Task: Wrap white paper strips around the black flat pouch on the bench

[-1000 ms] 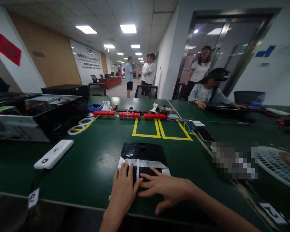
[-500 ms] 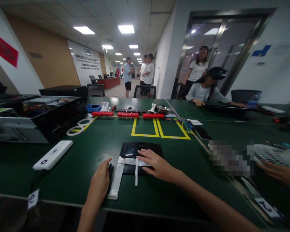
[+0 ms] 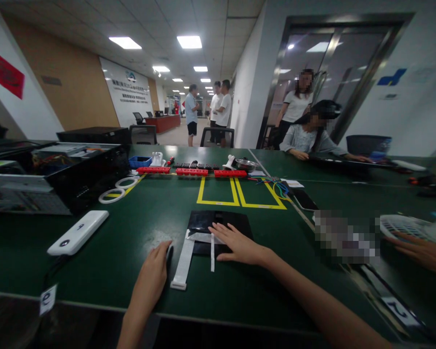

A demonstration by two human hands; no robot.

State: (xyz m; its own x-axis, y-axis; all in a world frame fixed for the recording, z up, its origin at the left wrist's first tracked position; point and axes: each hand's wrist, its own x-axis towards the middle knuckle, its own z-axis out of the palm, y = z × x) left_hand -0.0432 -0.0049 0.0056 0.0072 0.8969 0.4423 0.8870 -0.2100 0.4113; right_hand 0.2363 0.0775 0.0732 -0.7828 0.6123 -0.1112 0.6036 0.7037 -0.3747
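Note:
A flat black panel (image 3: 218,220) lies on the green table (image 3: 131,242) in front of me. A white ribbon strip (image 3: 183,261) runs from its near edge toward me, and a thinner white strip (image 3: 212,251) lies beside it. My right hand (image 3: 238,245) rests flat on the panel's near edge, fingers stretched out. My left hand (image 3: 150,278) lies on the table just left of the ribbon strip, fingers together near something dark and small that I cannot make out.
A white remote-like device (image 3: 78,232) lies at left, near an open black computer case (image 3: 54,177) and two white rings (image 3: 112,195). Red trays (image 3: 192,171) and yellow tape squares (image 3: 240,196) lie beyond. Another person's hand (image 3: 419,252) holds a white fan grille (image 3: 399,225) at right. Other people are seated or standing farther back.
Both hands lay together over the panel's near end a second ago. My left hand has moved off to the left, the white ribbon strip now lies uncovered, and my right hand stays on the panel.

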